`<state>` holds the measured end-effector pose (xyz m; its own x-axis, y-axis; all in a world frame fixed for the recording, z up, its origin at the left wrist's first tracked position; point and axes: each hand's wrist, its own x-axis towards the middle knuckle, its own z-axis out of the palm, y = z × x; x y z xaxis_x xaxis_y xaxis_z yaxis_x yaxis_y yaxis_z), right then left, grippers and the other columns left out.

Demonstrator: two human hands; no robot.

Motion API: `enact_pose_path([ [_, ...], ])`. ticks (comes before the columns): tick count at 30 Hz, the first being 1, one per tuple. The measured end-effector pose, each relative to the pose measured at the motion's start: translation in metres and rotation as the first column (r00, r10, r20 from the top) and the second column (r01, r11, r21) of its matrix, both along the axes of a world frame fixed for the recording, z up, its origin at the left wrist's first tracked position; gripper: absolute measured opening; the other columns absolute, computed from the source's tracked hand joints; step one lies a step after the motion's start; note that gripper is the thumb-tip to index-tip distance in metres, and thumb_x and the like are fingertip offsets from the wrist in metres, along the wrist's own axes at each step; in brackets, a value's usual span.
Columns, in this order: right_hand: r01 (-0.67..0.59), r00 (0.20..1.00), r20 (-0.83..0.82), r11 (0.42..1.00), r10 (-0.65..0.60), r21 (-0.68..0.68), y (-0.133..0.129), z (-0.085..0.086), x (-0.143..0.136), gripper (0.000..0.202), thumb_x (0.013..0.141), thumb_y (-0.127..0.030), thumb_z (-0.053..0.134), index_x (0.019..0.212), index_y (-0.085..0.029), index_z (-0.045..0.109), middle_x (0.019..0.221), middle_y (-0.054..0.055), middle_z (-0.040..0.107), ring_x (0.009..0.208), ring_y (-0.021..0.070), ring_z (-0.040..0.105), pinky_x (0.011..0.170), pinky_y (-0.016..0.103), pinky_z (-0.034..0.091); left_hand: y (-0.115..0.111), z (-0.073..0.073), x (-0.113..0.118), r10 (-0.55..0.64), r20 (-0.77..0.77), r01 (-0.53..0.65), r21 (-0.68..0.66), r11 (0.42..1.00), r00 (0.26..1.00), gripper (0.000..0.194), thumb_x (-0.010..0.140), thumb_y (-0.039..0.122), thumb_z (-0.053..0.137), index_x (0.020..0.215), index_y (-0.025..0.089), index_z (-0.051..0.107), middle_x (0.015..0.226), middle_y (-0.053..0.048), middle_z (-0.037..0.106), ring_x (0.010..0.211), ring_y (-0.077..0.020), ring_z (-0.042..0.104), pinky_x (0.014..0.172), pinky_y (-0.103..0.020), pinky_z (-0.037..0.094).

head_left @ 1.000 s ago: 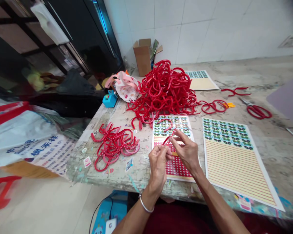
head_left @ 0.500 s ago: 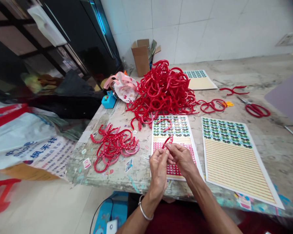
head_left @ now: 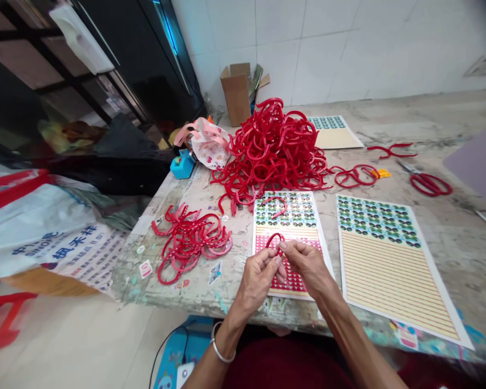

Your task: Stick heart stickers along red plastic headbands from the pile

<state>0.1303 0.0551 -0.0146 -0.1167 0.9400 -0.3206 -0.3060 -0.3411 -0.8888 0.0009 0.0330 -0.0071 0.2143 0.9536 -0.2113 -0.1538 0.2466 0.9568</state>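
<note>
My left hand and my right hand meet over the near sticker sheet, both pinching one red plastic headband whose curve rises just beyond my fingertips. Another red headband lies on the upper part of that sheet. A big tangled heap of red headbands sits behind it, and a smaller pile of headbands lies to the left of my hands.
A second sticker sheet lies to the right, a third at the back. Red scissors, loose headbands, a cardboard box, a blue object and a pink bag stand around the stone table.
Both hands drew closer to me along the sticker sheet and came together on the headband. My right fingers, spread before, are now pinched on it.
</note>
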Motion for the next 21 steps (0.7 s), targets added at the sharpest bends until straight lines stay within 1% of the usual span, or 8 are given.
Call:
enact_pose_path([
  [2, 0.049, 0.996, 0.072, 0.999, -0.049, 0.008, 0.003, -0.004, 0.005, 0.033, 0.068, -0.049, 0.07, 0.066, -0.017, 0.063, 0.049, -0.004, 0.052, 0.043, 0.0077, 0.042, 0.045, 0.023, 0.035, -0.002, 0.003, 0.001, -0.029, 0.018, 0.029, -0.028, 0.999, 0.999, 0.023, 0.083, 0.038, 0.055, 0.082, 0.015, 0.057, 0.06, 0.0, 0.059, 0.052, -0.0103, 0.054, 0.056, -0.022, 0.043],
  [3, 0.041, 0.996, 0.074, 0.999, -0.04, -0.005, 0.005, -0.007, 0.007, 0.035, 0.07, -0.052, 0.067, 0.069, -0.017, 0.064, 0.052, -0.004, 0.052, 0.045, 0.0077, 0.044, 0.046, 0.022, 0.035, -0.004, 0.003, 0.002, -0.045, 0.036, 0.046, -0.049, 0.998, 0.998, 0.024, 0.083, 0.039, 0.055, 0.081, 0.015, 0.055, 0.06, 0.0, 0.059, 0.051, -0.01, 0.054, 0.055, -0.022, 0.043],
  [5, -0.048, 0.998, 0.031, 0.998, 0.049, -0.05, 0.01, -0.014, 0.012, 0.04, 0.074, -0.056, 0.06, 0.078, -0.017, 0.066, 0.053, -0.004, 0.052, 0.046, 0.0081, 0.044, 0.046, 0.021, 0.035, -0.01, 0.003, 0.003, -0.082, 0.056, 0.086, -0.082, 0.993, 0.995, 0.025, 0.083, 0.041, 0.054, 0.08, 0.016, 0.053, 0.065, -0.001, 0.06, 0.05, -0.0093, 0.053, 0.054, -0.021, 0.043],
  [8, -0.174, 0.985, -0.014, 0.982, 0.173, -0.076, 0.014, -0.021, 0.014, 0.046, 0.073, -0.061, 0.058, 0.083, -0.017, 0.067, 0.05, -0.003, 0.052, 0.043, 0.0097, 0.045, 0.043, 0.022, 0.033, -0.018, 0.002, 0.004, -0.115, 0.038, 0.118, -0.095, 0.988, 0.993, 0.027, 0.083, 0.043, 0.053, 0.078, 0.016, 0.052, 0.066, 0.0, 0.057, 0.047, -0.0072, 0.048, 0.05, -0.02, 0.04],
  [11, -0.161, 0.987, -0.002, 0.984, 0.161, -0.081, 0.015, -0.026, 0.014, 0.047, 0.071, -0.062, 0.059, 0.08, -0.017, 0.068, 0.047, -0.003, 0.052, 0.043, 0.0113, 0.047, 0.041, 0.022, 0.034, -0.023, 0.0, 0.004, -0.108, 0.026, 0.11, -0.101, 0.989, 0.994, 0.025, 0.083, 0.043, 0.053, 0.081, 0.018, 0.05, 0.06, 0.005, 0.046, 0.046, -0.0063, 0.039, 0.046, -0.018, 0.033],
  [15, -0.167, 0.986, -0.018, 0.98, 0.166, -0.11, 0.015, -0.03, 0.017, 0.043, 0.073, -0.058, 0.06, 0.075, -0.016, 0.067, 0.052, -0.002, 0.055, 0.046, 0.0096, 0.047, 0.042, 0.02, 0.034, -0.027, 0.0, 0.003, -0.052, -0.051, 0.047, -0.085, 0.995, 0.997, 0.021, 0.083, 0.04, 0.053, 0.081, 0.019, 0.053, 0.058, 0.006, 0.037, 0.046, -0.0071, 0.03, 0.044, -0.018, 0.026],
  [18, -0.181, 0.982, -0.076, 0.977, 0.173, -0.115, 0.014, -0.029, 0.02, 0.036, 0.074, -0.053, 0.062, 0.074, -0.017, 0.065, 0.059, -0.001, 0.058, 0.051, 0.0089, 0.049, 0.045, 0.019, 0.037, -0.028, 0.004, 0.003, -0.048, -0.106, 0.043, -0.049, 0.998, 0.993, 0.018, 0.083, 0.037, 0.053, 0.08, 0.02, 0.056, 0.058, 0.005, 0.04, 0.047, -0.0081, 0.029, 0.044, -0.019, 0.025],
  [21, -0.192, 0.969, -0.189, 0.969, 0.162, -0.157, 0.016, -0.025, 0.022, 0.03, 0.074, -0.047, 0.066, 0.08, -0.018, 0.067, 0.066, 0.001, 0.061, 0.057, 0.0107, 0.053, 0.049, 0.02, 0.042, -0.029, 0.008, 0.004, -0.053, -0.119, 0.051, -0.02, 0.998, 0.992, 0.016, 0.083, 0.035, 0.052, 0.081, 0.02, 0.057, 0.061, 0.003, 0.044, 0.05, -0.0093, 0.033, 0.047, -0.02, 0.027],
])
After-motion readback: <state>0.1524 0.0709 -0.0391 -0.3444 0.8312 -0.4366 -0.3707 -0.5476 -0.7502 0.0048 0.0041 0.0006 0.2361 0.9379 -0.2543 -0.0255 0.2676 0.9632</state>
